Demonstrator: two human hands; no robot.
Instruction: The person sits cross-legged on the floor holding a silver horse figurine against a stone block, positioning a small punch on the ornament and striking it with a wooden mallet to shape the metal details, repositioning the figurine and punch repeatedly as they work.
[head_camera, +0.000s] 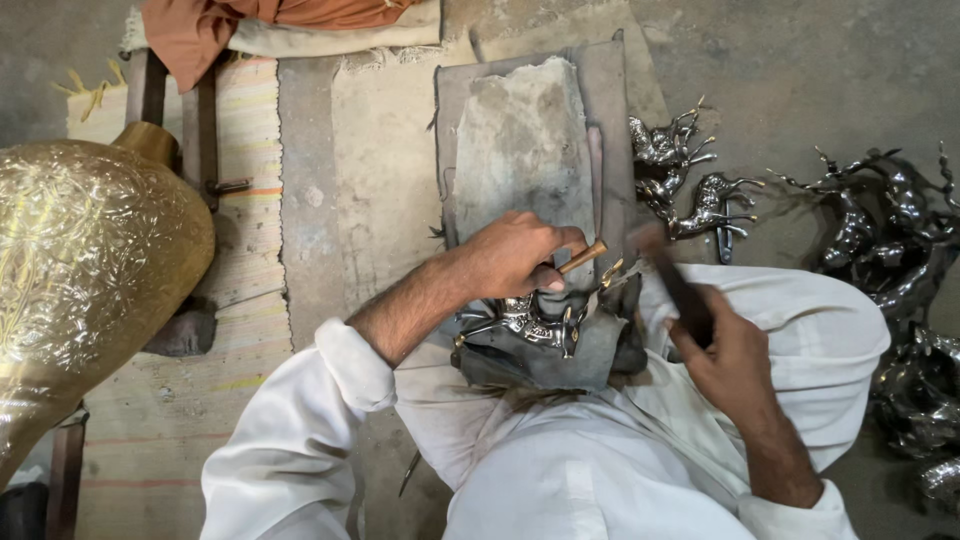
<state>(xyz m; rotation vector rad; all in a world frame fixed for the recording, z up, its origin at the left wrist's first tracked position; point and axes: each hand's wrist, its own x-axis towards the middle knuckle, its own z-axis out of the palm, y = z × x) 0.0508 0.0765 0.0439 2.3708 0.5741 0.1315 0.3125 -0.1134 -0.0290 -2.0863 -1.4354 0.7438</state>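
A thin brass-coloured chisel (583, 257) was pinched tight in the left hand (515, 255), tip set down on a small silvery metal figurine (525, 322) that was bedded on a dark pad (560, 350) in the lap, while a dark hammer (672, 280), blurred, was gripped shut in the right hand (735, 350) just to the right. The figurine would likely be judged stiff, fairly heavy for its size and slick, with thin legs and antlers best left alone, so it'd be better held by the body. More finished figurines (690, 180) were scattered far right on the floor, and a big engraved brass vessel (85, 270) was seen at the left.
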